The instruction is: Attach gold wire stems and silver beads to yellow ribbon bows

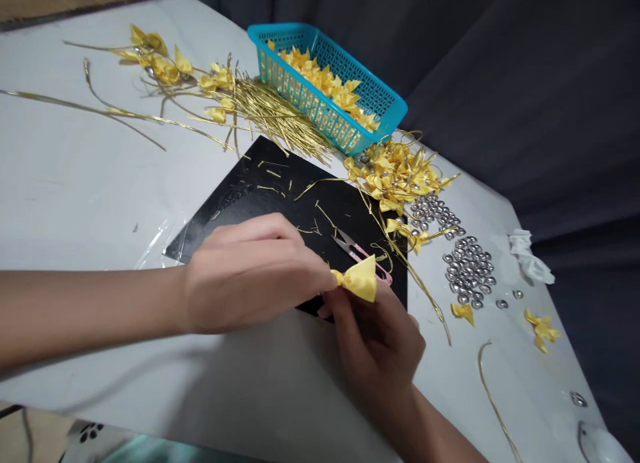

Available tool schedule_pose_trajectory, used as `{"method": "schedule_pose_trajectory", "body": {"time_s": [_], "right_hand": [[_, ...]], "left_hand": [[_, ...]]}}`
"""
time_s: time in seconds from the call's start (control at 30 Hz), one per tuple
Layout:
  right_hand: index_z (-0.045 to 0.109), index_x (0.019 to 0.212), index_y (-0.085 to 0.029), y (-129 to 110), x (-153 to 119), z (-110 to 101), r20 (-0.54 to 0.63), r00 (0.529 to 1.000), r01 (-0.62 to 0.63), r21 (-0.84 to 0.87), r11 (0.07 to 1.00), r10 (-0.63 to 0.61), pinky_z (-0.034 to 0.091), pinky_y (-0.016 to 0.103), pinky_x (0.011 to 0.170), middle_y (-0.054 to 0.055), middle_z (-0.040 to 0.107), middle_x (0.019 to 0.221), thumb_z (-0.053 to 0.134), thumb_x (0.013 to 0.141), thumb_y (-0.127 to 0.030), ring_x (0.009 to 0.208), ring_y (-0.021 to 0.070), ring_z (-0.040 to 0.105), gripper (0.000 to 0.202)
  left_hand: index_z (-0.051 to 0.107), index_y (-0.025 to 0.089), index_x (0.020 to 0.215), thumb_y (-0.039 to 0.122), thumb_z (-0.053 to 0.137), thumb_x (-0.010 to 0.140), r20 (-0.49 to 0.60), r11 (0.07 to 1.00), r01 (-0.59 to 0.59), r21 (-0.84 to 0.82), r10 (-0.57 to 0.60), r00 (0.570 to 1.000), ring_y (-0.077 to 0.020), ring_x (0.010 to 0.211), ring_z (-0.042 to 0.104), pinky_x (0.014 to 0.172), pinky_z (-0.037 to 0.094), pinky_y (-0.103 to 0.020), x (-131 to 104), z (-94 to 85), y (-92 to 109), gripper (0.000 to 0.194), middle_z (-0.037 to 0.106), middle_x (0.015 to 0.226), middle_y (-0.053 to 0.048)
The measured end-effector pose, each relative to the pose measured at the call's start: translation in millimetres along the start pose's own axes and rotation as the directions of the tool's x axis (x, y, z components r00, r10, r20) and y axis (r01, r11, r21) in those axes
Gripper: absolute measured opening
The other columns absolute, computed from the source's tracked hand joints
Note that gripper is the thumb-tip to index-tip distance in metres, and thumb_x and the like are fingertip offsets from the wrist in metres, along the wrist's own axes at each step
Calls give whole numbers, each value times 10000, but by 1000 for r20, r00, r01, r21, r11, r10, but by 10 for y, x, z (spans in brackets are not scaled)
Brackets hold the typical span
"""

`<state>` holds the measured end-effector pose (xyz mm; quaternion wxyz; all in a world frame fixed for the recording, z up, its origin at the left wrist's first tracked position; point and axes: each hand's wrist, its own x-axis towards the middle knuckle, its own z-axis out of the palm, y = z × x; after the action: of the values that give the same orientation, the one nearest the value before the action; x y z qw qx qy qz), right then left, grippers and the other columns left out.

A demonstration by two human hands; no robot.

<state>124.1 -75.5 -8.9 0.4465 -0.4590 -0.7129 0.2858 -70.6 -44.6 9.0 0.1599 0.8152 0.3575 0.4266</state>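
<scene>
A yellow ribbon bow (361, 278) is pinched between my two hands above the lower right part of a black mat (235, 203). My left hand (260, 273) comes in from the left, its fingers closed at the bow's narrow knot. From below, my right hand (377, 333) holds the bow with thumb and fingers pressed together. Part of the bow is hidden behind the fingers. Small scissors with pink handles (356, 251) lie on the mat just beyond the hands, among scraps of gold cord.
A blue basket (395, 109) of yellow bows stands at the back, beside a bundle of gold cords (280, 119). Finished-looking bows (400, 173) and silver beads (470, 273) lie to the right. A crumpled white piece (530, 256) sits near the right edge.
</scene>
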Motion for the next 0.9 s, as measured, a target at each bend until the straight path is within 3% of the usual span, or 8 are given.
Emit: {"method": "schedule_pose_trajectory", "body": {"time_s": [0.1, 0.23, 0.3, 0.37, 0.47, 0.67, 0.8, 0.9], "right_hand": [[593, 921, -197, -17, 28, 10, 1, 1000, 28, 12, 1000, -28, 492, 193, 497, -8, 670, 766, 556, 810, -49, 519, 73, 573, 189], [592, 905, -174, -16, 90, 3, -58, 996, 67, -124, 990, -74, 436, 174, 446, -23, 616, 666, 538, 819, -66, 464, 59, 506, 148], [600, 873, -165, -1, 120, -5, -42, 993, 92, -293, 952, -109, 413, 172, 435, -27, 605, 637, 534, 817, -76, 443, 56, 471, 125], [608, 860, -161, 14, 139, -10, -6, 991, 119, -431, 894, -135, 437, 178, 474, -14, 632, 663, 531, 816, -87, 465, 63, 495, 116], [610, 900, -156, 18, 135, -16, 18, 986, 150, -537, 830, -167, 463, 200, 528, 4, 651, 700, 518, 821, -104, 529, 89, 549, 132], [594, 905, -177, -79, 76, -56, -73, 967, 178, -490, 853, -244, 445, 197, 483, -4, 620, 668, 532, 806, -54, 526, 91, 550, 170], [593, 941, -191, -147, 22, -81, -191, 980, 27, -157, 987, -57, 408, 178, 409, -18, 578, 666, 526, 827, -53, 464, 63, 504, 191], [606, 912, -195, -208, 32, -131, -322, 942, -99, 3, 995, 95, 379, 181, 379, -4, 554, 696, 531, 848, -97, 459, 60, 483, 139]], "left_hand": [[664, 237, 970, 130, 560, 840, 69, 982, -184, 45, 180, 981, -111, 757, 628, 709, 497, -185, 46, 44, 17, 197, 747, 836, 13], [663, 198, 838, 195, 559, 850, 27, 986, 154, -71, -152, 988, -128, 709, 619, 686, 487, -243, 122, 180, 60, 106, 717, 777, -8], [646, 176, 797, 254, 566, 842, 152, 879, 425, -217, -399, 904, -124, 673, 615, 587, 470, -212, 141, 236, 68, 121, 689, 737, -8], [623, 157, 801, 297, 559, 842, 316, 674, 642, -366, -559, 767, -115, 655, 615, 549, 460, -186, 149, 268, 66, 160, 667, 709, -5], [601, 137, 782, 306, 595, 815, 419, 453, 752, -479, -634, 650, -98, 616, 594, 559, 465, -177, 161, 283, 57, 173, 630, 647, 9], [616, 138, 807, 265, 570, 835, 416, 404, 757, -514, -654, 632, -77, 614, 572, 554, 462, -156, 212, 276, 30, 138, 619, 668, 16], [613, 136, 785, 243, 551, 833, 504, 424, 769, -478, -585, 636, -69, 592, 558, 555, 461, -163, 231, 265, 3, 133, 624, 678, 14], [605, 137, 796, 251, 552, 823, 502, 438, 776, -454, -593, 629, -83, 604, 572, 560, 474, -185, 231, 265, -5, 128, 646, 699, -1]]}}
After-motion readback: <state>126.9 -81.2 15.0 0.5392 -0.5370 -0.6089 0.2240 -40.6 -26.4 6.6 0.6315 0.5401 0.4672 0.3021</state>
